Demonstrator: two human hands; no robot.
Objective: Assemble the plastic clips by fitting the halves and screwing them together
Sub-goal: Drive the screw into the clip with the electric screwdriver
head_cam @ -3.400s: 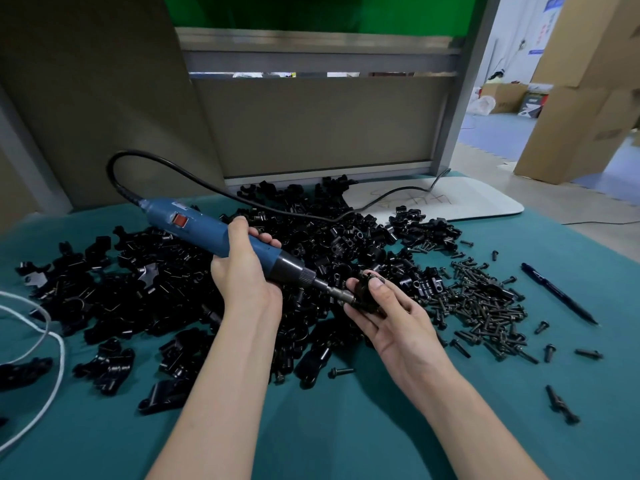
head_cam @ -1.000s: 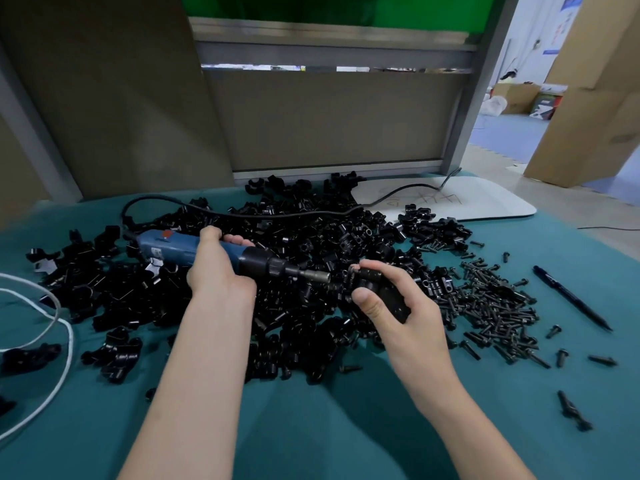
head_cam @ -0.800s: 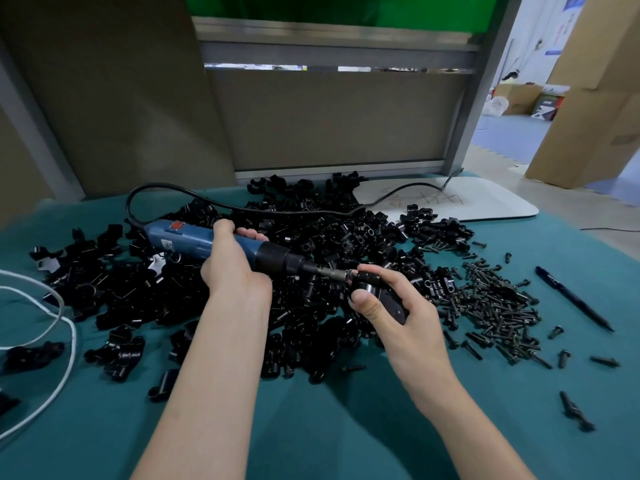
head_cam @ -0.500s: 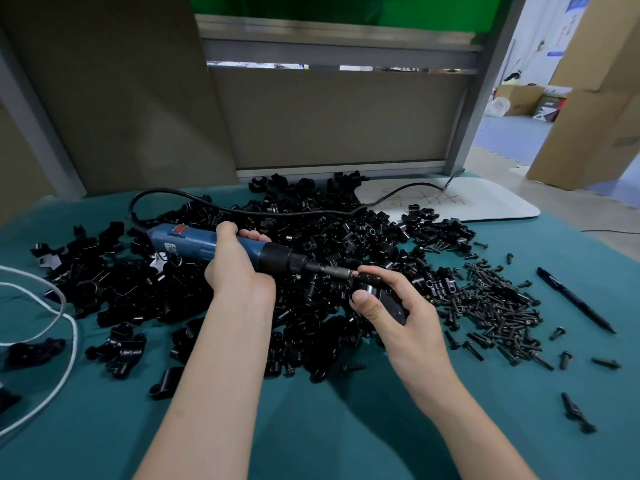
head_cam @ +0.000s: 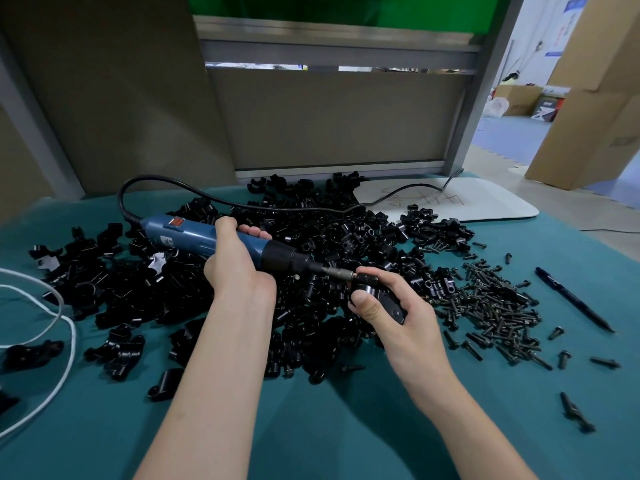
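Note:
My left hand grips a blue electric screwdriver that lies nearly level, its bit pointing right. The bit tip meets a black plastic clip that my right hand holds between thumb and fingers just above the table. A big heap of loose black clip halves spreads across the teal table behind and under both hands. A pile of black screws lies to the right of my right hand.
The screwdriver's black cable loops back over the heap. A white board lies at the back right, a black pen at the right, a white cord at the left. Grey partition panels stand behind.
The screwdriver's rear has risen off the heap and the tool has shifted a little right, bit still on the clip. My right hand has kept the clip in about the same place.

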